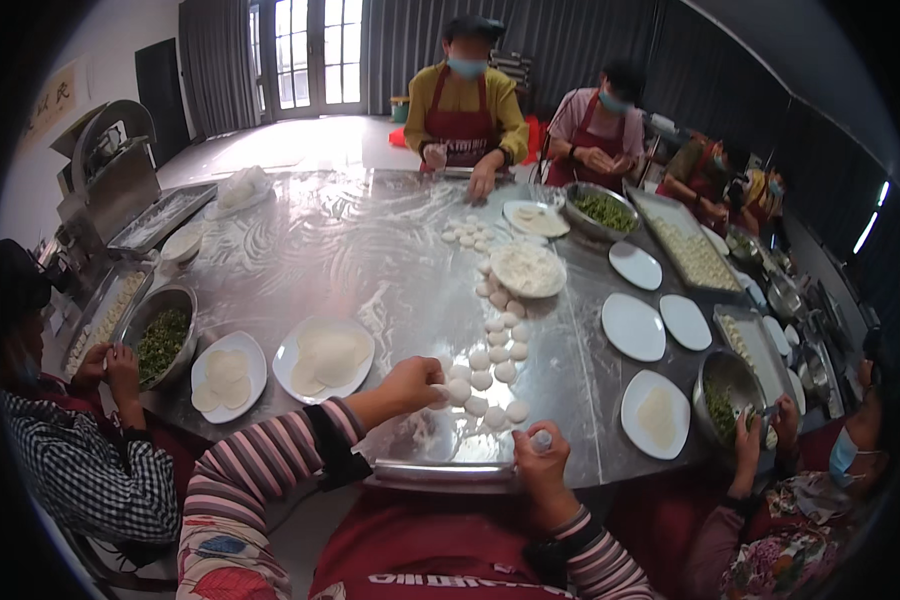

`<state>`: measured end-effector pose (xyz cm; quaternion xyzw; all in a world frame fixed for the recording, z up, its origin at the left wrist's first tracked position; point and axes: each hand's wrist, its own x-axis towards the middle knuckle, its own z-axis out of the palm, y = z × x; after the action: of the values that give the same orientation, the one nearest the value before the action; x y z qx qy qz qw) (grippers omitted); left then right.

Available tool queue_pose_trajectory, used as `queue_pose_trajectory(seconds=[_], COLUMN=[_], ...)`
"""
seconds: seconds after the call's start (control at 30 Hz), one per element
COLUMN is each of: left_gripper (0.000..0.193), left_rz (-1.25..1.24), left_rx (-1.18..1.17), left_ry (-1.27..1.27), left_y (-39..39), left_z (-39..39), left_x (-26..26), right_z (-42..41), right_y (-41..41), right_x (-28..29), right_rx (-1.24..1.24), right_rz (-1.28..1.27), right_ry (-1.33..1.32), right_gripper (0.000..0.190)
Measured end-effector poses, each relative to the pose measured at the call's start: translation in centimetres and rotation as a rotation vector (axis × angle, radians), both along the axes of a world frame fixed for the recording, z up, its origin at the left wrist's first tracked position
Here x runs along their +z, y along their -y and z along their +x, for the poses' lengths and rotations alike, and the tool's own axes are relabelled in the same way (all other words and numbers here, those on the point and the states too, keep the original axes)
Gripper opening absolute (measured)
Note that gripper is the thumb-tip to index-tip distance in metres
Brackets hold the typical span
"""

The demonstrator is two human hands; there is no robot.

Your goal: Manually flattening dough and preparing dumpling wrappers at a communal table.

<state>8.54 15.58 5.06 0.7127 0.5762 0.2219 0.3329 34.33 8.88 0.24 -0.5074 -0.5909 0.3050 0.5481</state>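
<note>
My left hand (412, 386) has its fingertips on a small dough disc (439, 393) at the left end of a cluster of floured discs. My right hand (543, 454) is closed around a small rolling pin (541, 441), whose rounded end shows above the fist near the table's front edge. Between and beyond my hands, flattened dough discs (498, 352) run up the steel table in loose rows. They lead to a white bowl of flour (528, 268). Left of my left hand, a white plate (367, 367) holds thin rolled wrappers (326, 360).
Co-workers sit or stand around the table. Bowls of green filling stand left (189, 330) and right (757, 382). Several white plates (633, 326) lie at the right, beside trays of dumplings (690, 244). A metal bar (442, 471) borders the table before me.
</note>
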Motion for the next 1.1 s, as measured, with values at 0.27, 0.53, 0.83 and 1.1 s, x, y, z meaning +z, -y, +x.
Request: queue_pose_trajectory(seconds=[0.27, 0.53, 0.83, 1.1], left_gripper=[0.026, 0.024, 0.03, 0.024], left_rz=[-0.209, -0.218, -0.239, -0.167], left_rx=[-0.097, -0.087, -0.187, -0.274], left_ry=[0.059, -0.016, -0.059, -0.136], left_y=[2.2, 2.7, 2.9, 1.8], left_z=[3.0, 3.7, 3.1, 4.6], left_x=[-2.8, -2.6, -3.0, -2.6], right_z=[-0.5, -0.8, -0.4, -2.8], right_y=[0.2, -1.4, -0.8, -3.4], right_x=[1.9, 2.1, 1.0, 3.7], right_rx=[0.063, 0.084, -0.002, -0.053], right_rz=[-0.057, -0.036, -0.008, 0.094], right_ry=[-0.063, -0.041, 0.048, 0.086], right_gripper=[0.022, 0.019, 0.02, 0.02])
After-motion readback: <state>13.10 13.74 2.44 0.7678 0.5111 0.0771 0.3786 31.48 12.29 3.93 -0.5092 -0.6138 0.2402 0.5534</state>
